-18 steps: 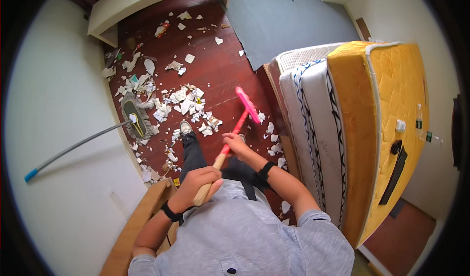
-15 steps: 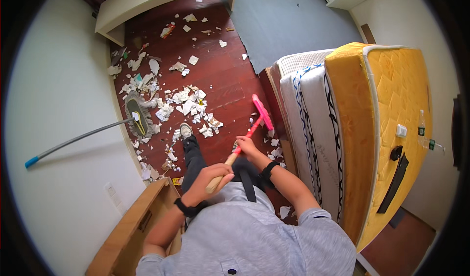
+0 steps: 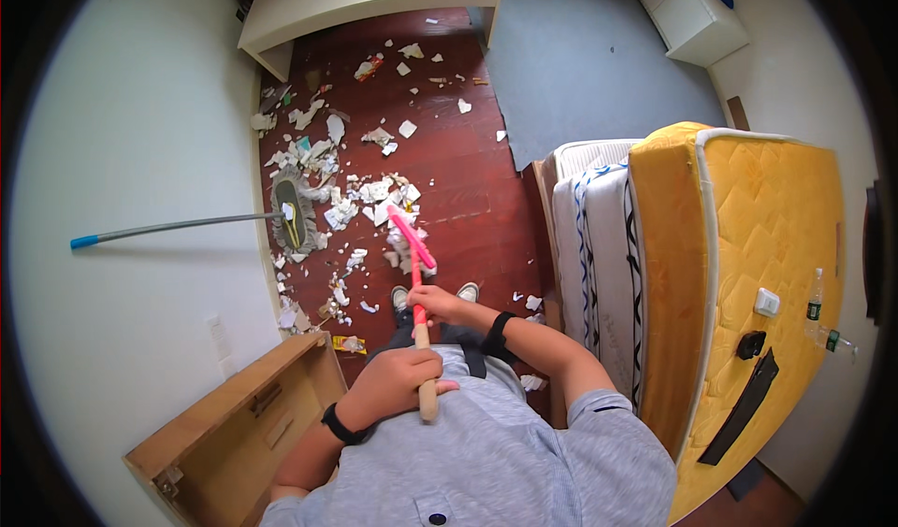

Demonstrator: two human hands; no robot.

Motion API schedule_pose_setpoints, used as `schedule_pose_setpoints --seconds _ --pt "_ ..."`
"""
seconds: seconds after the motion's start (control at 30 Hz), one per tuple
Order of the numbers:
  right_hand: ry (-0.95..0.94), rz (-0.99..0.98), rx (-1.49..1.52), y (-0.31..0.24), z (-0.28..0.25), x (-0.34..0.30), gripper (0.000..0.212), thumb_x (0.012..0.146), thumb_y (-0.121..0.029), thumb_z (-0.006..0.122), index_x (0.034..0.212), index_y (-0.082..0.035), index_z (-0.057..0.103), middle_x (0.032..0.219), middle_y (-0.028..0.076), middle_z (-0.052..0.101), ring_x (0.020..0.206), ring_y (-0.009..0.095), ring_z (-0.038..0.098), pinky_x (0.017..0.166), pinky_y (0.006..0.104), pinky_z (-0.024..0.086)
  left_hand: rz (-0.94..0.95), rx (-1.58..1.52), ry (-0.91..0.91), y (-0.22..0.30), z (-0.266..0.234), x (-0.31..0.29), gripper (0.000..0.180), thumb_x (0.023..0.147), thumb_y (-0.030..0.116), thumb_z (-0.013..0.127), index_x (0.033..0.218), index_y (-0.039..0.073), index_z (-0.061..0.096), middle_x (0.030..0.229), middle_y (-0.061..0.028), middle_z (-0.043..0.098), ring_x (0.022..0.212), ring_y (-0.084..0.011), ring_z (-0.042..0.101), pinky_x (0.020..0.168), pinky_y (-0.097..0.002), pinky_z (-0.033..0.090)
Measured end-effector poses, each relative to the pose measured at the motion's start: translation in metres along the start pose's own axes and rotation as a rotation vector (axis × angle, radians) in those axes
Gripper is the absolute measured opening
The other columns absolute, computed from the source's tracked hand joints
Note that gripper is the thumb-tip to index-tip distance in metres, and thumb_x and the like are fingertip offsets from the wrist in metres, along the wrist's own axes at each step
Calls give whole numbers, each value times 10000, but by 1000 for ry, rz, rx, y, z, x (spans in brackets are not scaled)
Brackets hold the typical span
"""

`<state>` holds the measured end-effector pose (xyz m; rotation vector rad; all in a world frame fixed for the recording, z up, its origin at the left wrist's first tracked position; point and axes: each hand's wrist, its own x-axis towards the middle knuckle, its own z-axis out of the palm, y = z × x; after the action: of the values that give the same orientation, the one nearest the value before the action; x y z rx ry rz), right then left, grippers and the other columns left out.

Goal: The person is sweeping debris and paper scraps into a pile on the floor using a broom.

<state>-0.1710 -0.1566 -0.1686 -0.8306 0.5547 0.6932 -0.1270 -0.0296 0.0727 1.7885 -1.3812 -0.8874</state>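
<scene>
A broom with a pink head [image 3: 412, 239] and a wooden handle [image 3: 428, 404] points away from my body. Wrapped round the handle near its butt end is my left hand [image 3: 404, 379], close to my shirt. Farther up, my right hand [image 3: 436, 303] grips the red part of the shaft. The broom head lies at the right side of a pile of torn white paper scraps [image 3: 376, 193] on the dark red wood floor [image 3: 458, 228], covering some of them. Both my shoes [image 3: 468, 292] show just beyond my hands.
At left, a grey mop [image 3: 290, 214] leans on the wall. A wooden drawer unit [image 3: 234, 405] stands near left. Mattresses [image 3: 673, 274] stand on edge at right, bottles [image 3: 816, 303] by the yellow one. A white desk [image 3: 374, 3] is at the far side, beside grey floor covering [image 3: 599, 69].
The broom head has swung left from beside the mattresses onto the paper pile. Both hands moved with the handle, which now points nearly straight ahead. My feet stand side by side.
</scene>
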Motion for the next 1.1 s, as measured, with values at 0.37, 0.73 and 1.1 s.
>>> schedule_pose_setpoints --seconds 0.37,0.73,1.1 --pt "364 -241 127 -173 -72 32 324 860 -142 572 1179 -94 541 760 -6 567 483 49 439 385 178 335 -22 -132 500 -74 -97 78 122 754 75 726 806 10 637 880 -91 656 757 -237 652 668 -307 521" --pt "479 -326 432 -271 -176 145 370 874 -145 586 1171 -157 365 934 52 538 845 175 564 716 332 489 -98 -860 416 -275 -107 249 77 902 99 593 881 28 570 998 -59 548 831 -141 555 696 -272 500" --pt "476 101 -101 -349 -77 226 534 849 -210 599 1181 86 302 832 142 544 633 245 593 551 408 546 -242 -407 549 -212 -223 200 144 894 77 582 775 6 545 860 -56 562 690 -132 528 604 -253 432"
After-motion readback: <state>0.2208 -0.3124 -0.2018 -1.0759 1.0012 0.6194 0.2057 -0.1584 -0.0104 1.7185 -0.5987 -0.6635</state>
